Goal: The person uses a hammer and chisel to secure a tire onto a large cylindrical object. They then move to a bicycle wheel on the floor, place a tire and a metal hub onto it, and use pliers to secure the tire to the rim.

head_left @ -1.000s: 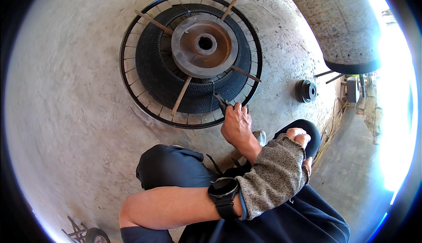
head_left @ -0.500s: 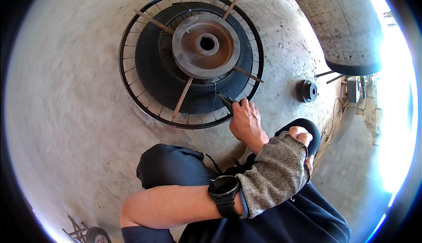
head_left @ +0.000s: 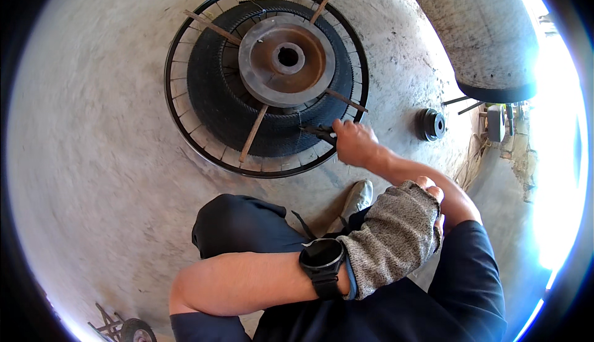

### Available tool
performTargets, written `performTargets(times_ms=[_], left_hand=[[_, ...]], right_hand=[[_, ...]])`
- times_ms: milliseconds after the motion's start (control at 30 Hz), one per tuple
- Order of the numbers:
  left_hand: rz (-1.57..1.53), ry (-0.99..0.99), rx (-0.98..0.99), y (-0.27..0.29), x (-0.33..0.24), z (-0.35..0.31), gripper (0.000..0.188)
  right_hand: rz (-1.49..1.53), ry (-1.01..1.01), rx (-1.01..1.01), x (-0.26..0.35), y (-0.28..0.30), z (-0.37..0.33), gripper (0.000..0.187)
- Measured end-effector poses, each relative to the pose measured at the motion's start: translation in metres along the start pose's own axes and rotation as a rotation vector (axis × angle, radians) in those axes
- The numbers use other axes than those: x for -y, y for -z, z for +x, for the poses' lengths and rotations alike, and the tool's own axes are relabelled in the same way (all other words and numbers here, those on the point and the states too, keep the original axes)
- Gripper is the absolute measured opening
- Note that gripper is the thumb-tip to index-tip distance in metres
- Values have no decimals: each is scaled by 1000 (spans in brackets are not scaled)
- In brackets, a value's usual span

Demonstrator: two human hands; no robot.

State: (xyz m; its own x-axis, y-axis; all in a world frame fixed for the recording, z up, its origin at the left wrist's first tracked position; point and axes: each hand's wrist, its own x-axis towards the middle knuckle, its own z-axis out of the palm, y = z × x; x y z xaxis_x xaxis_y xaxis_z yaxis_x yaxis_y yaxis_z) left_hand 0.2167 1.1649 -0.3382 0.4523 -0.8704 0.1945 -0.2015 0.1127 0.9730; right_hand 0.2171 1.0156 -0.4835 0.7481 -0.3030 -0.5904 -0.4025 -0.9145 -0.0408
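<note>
My right hand is closed round the dark handles of pliers. The jaws of the pliers meet a thin wire on the near side of a black tyre. That tyre lies inside a spoked wheel rim, and a heavy, rust-stained metal pulley wheel sits on top. Strips of wood stick out from under the pulley wheel across the tyre. My left hand, in a grey-brown fingerless knit glove, lies beside my right forearm. Its fingers are curled; whatever they grip is hidden.
A small black pulley rests on the concrete floor to the right. Beyond it stands a large grey cylindrical drum with a dark rim. A small wheel shows at the lower left. My knee and shoe are close by.
My right forearm has swung out to the right, and its hand has shifted slightly right and up. The pliers now lie flatter. My left hand stays almost in place.
</note>
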Motion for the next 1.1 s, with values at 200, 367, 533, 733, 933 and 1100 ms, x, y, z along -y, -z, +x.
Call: performTargets(times_ms=[200, 367, 533, 733, 933, 1100], left_hand=[[35, 49, 206, 4, -6, 9, 36], [60, -17, 151, -16, -2, 2, 36], [82, -132, 44, -23, 7, 0, 39], [57, -24, 294, -14, -2, 13, 37], [107, -98, 134, -28, 5, 7, 35], [95, -115, 181, -28, 11, 10, 34]], right_hand=[[167, -13, 367, 8, 14, -26, 33], [354, -97, 73, 3, -8, -54, 34], [359, 2, -224, -7, -23, -48, 30], [320, -10, -113, -11, -42, -35, 19], [415, -33, -201, -6, -68, -31, 39], [496, 7, -180, -8, -67, -28, 51]])
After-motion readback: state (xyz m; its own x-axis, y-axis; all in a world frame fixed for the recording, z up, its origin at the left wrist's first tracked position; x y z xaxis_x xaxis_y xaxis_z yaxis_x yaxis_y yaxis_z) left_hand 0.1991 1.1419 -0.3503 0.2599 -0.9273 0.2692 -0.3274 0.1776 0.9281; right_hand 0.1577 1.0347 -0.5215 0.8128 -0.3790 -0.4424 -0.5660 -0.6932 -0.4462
